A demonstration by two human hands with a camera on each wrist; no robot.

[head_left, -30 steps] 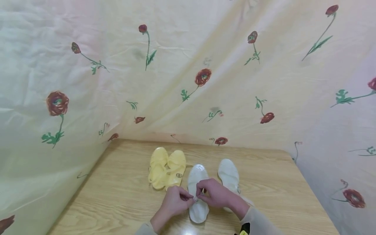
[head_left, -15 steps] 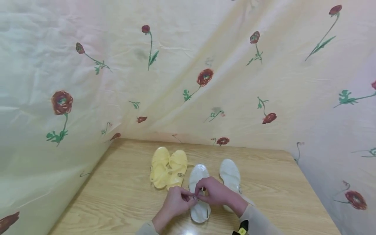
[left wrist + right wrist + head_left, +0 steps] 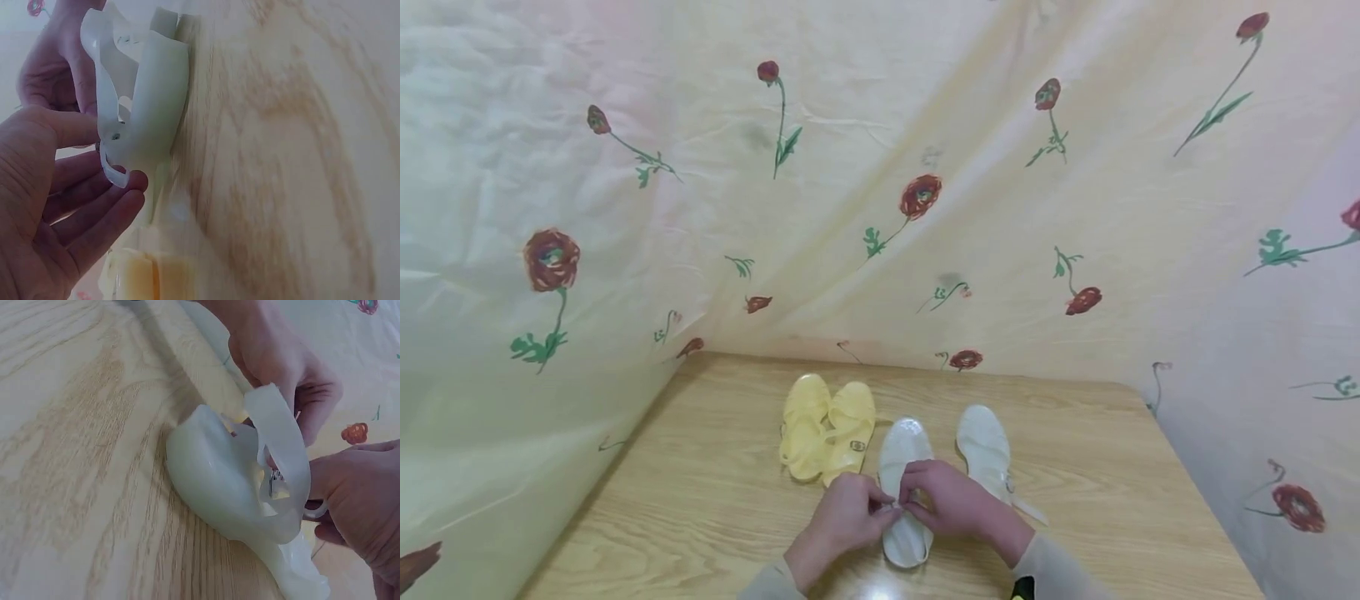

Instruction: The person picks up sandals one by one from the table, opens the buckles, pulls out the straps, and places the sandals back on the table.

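A whitish, translucent jelly sandal (image 3: 905, 440) stands on the wooden table between my hands, toe pointing away. My left hand (image 3: 844, 512) pinches its ankle strap beside the small metal buckle; in the left wrist view the curved strap end (image 3: 116, 176) lies against the fingertips. From the other side my right hand (image 3: 951, 500) pinches the same strap, its thumb and fingertips meeting those of the left. The strap (image 3: 284, 440) arches above the heel in the right wrist view. Fingers partly cover the buckle. To the right lies the matching sandal (image 3: 985, 442), its strap end (image 3: 1032, 511) sticking out sideways.
A pair of yellow sandals (image 3: 853, 407) stands close together just left of the white one. The wood-grain table (image 3: 700, 492) is bordered at the back and sides by a flower-printed cloth (image 3: 820, 208).
Both hands stay at the strap, with small finger shifts. The right hand and wrist have lowered slightly, uncovering more of the other sandal's loose strap. The head view has shifted a little.
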